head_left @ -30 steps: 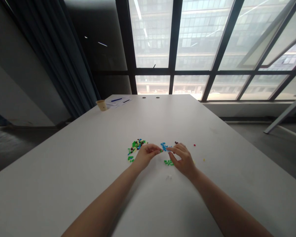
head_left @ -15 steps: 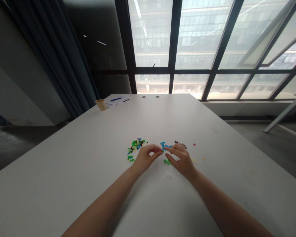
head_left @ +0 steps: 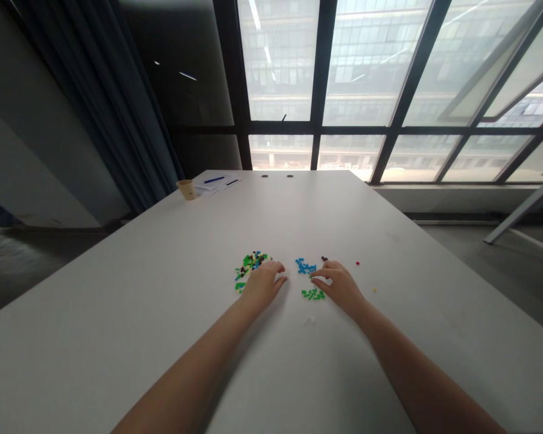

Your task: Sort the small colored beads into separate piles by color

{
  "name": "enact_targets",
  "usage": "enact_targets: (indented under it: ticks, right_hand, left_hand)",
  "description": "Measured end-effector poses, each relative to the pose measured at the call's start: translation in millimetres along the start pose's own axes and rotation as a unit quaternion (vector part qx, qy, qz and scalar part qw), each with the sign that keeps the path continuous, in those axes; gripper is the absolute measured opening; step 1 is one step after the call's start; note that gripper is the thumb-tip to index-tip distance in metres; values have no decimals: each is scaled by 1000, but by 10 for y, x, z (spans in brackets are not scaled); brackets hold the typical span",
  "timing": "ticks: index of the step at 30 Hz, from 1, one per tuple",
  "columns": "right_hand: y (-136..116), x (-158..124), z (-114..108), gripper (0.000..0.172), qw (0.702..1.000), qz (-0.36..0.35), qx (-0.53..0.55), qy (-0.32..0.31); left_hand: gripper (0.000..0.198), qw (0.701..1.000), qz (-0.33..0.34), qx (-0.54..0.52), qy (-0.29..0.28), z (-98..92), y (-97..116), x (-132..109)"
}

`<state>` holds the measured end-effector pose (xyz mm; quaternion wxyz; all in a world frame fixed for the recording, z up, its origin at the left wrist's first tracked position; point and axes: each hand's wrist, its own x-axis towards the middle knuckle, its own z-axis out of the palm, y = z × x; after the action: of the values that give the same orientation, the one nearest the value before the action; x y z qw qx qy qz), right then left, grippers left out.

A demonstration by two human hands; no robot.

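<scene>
Table, mixed pile, blue bricks.
Left hand slack beside mixed pile; right hand pinched near blue bricks, grasp unclear.

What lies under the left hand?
The left hand covers the near right edge of the mixed pile of small pieces. Anything beneath its palm is hidden.

A tan cup is standing at the far left edge of the white surface, papers are lying just beside it, and a dark curtain is hanging beyond, left of the windows.
</scene>
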<state>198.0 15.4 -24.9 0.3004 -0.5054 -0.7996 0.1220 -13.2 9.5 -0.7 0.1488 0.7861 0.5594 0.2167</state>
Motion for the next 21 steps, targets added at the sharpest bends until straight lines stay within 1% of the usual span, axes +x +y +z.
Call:
enact_targets:
  ticks: [2,4,9,13,15,17,21]
  right_hand:
    - [28,-13,50,13,998,29,-13,-45]
    - [9,-30,106,13,997,44,-18,-66]
    - [-84,-49,170,16,996,49,-30,-70]
    - [-72,-46,146,20,996,55,-30,-65]
    - [-55,-45,133,24,996,56,-27,-67]
    - [-45,-44,127,28,996,56,-25,-68]
    - [-38,-34,120,30,996,56,-19,-64]
  left_hand:
    - [15,999,-10,52,-10,15,-49,5]
    - [16,997,-12,72,-21,29,-73,7]
    - [18,997,1,79,-23,40,-63,5]
    - [17,996,-15,89,-25,17,-43,9]
    - [17,993,-39,107,-28,-13,-42,13]
    - [19,986,-79,140,-34,-63,-60,18]
    - [28,957,-175,226,-49,-229,-169,27]
